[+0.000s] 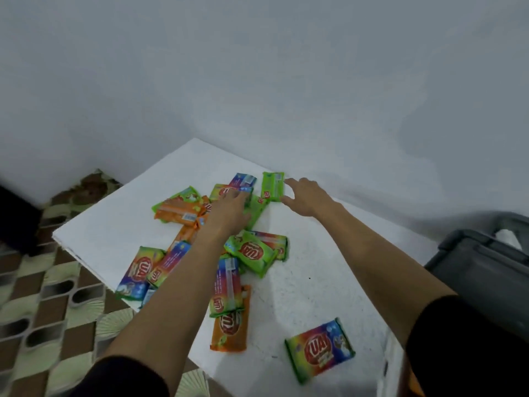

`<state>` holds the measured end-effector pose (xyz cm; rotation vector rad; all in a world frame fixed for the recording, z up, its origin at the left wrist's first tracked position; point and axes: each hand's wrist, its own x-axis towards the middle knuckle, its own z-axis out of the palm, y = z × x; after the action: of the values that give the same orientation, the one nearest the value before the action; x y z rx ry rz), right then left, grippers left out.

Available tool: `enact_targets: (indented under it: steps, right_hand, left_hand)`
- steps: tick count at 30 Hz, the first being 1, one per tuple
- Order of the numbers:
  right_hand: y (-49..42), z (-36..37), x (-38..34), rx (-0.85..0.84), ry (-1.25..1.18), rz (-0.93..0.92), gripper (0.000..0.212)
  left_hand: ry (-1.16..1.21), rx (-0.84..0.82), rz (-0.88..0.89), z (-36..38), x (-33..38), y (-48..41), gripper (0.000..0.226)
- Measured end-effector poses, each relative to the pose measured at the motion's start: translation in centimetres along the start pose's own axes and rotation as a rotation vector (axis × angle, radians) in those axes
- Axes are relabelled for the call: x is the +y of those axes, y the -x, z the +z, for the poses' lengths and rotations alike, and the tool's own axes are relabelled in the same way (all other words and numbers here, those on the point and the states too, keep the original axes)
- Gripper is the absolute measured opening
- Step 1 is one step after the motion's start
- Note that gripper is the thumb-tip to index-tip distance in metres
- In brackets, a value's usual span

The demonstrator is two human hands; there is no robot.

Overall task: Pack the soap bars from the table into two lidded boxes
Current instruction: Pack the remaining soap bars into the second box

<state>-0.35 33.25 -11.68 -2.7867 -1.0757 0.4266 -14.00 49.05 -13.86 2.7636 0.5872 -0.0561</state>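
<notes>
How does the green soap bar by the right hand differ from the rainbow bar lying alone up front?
The green soap bar is all green; the rainbow bar is multicoloured. The green one shows mostly fine print, the rainbow one its big logo. The right hand is at the green one's edge; the rainbow one lies untouched. Both are wrapped, on the table.

A left forearm (183, 276) lies across the heap of soap bars (252, 252), hiding several wrappers beneath it. The left hand's (229, 209) fingertips blur into the bars nearest the table's (315, 282) far edge (grip or mere touch cannot be told). Whether the right hand (306, 196) touches the green bar (273, 186) is unclear. The frame's right edge cuts off a grey box (483, 262); its bottom edge crops the table's near corner.
</notes>
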Motion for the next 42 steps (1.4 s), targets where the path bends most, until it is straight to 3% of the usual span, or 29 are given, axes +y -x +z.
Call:
enact_targets:
  steps: [9,16,21,33,42]
  right_hand:
    - [-9.1,3.5,-2.0,-0.077,-0.088,0.063,0.057]
    - [-11.4,5.9,-3.0,0.116,-0.126,0.117,0.053]
    - [-11.7,5.9,-3.5,0.098,-0.148,0.146,0.055]
    - [-7.2,3.4,-1.1,0.121,-0.128,0.162,0.059]
    - [2.6,-0.2,2.4,0.22,-0.066,0.052,0.059]
  left_hand:
    - [-0.097,-0.053,-0.031,1.3,-4.2,-5.2,0.063]
    - [-0.177,-0.134,0.026,1.7,-6.5,-7.2,0.072]
    - [-0.15,-0.094,0.074,2.0,-7.0,-7.7,0.072]
    - [-0.24,-0.028,0.0,0.8,-4.7,-6.7,0.066]
    - [-0.07,0.112,0.182,-0.6,2.0,-3.8,0.07]
